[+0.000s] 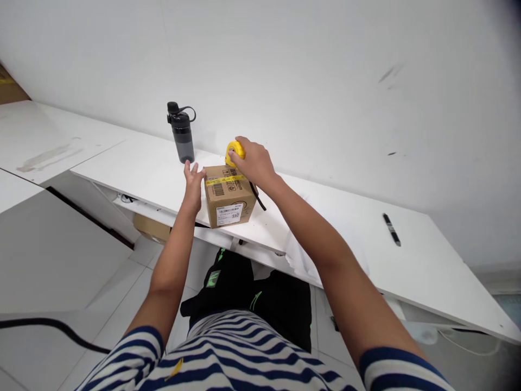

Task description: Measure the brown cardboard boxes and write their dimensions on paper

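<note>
A small cardboard box (230, 198) stands near the front edge of the white table (154, 168). A yellow measuring tape runs across the box top. My right hand (250, 162) is closed round a yellow tape measure (235, 151) at the box's far top edge. A black strap hangs from it down the box's right side. My left hand (194, 182) rests against the box's left top edge with its fingers pressed on the end of the tape.
A dark water bottle (181, 133) stands behind the box by the white wall. A black marker (391, 229) lies on the table to the right. Under the table sits a cardboard box (151, 227). A black cable (49, 326) crosses the floor at the left.
</note>
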`<state>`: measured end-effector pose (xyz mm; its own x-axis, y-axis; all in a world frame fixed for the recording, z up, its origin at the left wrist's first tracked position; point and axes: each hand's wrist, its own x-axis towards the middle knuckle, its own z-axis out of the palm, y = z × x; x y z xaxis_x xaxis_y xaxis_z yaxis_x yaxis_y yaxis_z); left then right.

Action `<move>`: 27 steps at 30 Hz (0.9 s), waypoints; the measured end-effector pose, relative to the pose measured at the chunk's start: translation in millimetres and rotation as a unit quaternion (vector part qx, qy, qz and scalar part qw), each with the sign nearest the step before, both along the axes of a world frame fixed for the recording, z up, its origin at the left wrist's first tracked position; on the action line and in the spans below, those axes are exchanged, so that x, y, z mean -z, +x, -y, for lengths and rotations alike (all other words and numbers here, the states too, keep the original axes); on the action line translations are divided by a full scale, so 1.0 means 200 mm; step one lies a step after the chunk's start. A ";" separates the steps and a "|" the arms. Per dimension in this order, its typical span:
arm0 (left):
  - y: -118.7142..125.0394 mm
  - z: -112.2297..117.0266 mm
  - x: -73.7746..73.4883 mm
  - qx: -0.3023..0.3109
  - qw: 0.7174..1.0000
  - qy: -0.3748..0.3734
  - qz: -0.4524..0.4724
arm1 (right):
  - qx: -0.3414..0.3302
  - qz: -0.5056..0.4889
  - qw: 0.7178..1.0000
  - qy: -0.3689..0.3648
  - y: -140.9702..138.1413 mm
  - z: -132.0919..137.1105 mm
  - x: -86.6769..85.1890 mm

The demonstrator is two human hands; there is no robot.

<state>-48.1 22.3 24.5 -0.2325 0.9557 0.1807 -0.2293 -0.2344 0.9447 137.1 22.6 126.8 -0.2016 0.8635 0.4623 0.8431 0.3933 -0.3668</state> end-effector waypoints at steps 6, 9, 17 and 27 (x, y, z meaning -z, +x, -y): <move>0.15 -0.04 0.03 -0.060 0.996 -0.010 0.062 | 0.028 0.036 0.999 -0.013 -0.10 -0.04 0.05; 0.18 -0.02 0.02 -0.094 0.995 0.006 -0.028 | 0.007 0.064 0.998 -0.010 -0.10 -0.02 0.06; 0.15 -0.05 0.05 -0.077 0.969 0.057 -0.227 | -0.068 0.057 0.996 0.021 0.11 0.16 0.14; 0.02 -0.04 -0.15 0.054 0.819 0.176 -0.543 | -0.037 0.084 0.996 -0.001 0.24 0.39 0.14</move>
